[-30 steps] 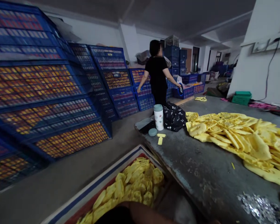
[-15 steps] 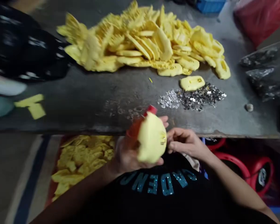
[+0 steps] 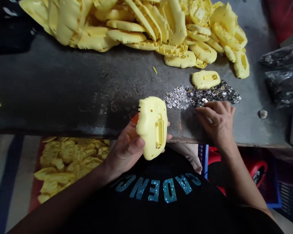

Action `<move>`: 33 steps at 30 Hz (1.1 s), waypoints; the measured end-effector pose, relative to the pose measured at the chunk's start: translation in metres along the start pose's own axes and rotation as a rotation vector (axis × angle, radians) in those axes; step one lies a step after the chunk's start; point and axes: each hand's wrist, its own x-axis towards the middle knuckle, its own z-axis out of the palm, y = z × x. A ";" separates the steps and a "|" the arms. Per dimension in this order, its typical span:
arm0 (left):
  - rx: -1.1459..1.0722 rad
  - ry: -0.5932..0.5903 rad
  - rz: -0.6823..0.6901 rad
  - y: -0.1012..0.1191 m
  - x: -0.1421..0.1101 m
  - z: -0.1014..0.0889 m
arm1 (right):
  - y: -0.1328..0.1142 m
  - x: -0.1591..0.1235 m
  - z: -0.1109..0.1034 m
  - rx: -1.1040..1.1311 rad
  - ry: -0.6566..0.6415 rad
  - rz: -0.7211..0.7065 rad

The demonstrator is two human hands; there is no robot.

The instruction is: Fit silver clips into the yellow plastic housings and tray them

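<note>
One pale yellow moulded plastic shell point(image 3: 152, 126) sits upright in your left hand point(image 3: 127, 148), clasped at the table point(image 3: 63, 94) edge | your right hand point(image 3: 217, 122) rests fingers-down, loosely curled, on the heap of small shiny metal pieces point(image 3: 202, 96) | big pile of matching yellow shells point(image 3: 146, 29) lies beyond | more fill the red bin point(image 3: 63, 162) below.

A small factory workshop: yellow moulded shells point(image 3: 146, 26) heaped on a worn workbench point(image 3: 63, 94) (metal bits point(image 3: 202, 96) beside).
</note>
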 end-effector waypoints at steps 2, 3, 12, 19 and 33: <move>-0.016 -0.024 0.020 -0.003 0.002 0.000 | -0.004 0.008 0.003 -0.008 -0.009 0.013; -0.021 -0.022 0.028 -0.003 0.004 0.001 | -0.006 0.013 0.006 -0.009 -0.032 0.004; -0.105 -0.039 -0.019 -0.008 0.001 0.000 | -0.015 0.001 0.007 0.029 -0.087 -0.152; -0.049 -0.035 -0.021 -0.007 0.002 0.005 | -0.013 0.006 0.016 -0.039 -0.047 -0.102; -0.028 -0.014 -0.008 -0.005 0.000 0.010 | 0.001 -0.029 -0.015 0.014 0.043 0.087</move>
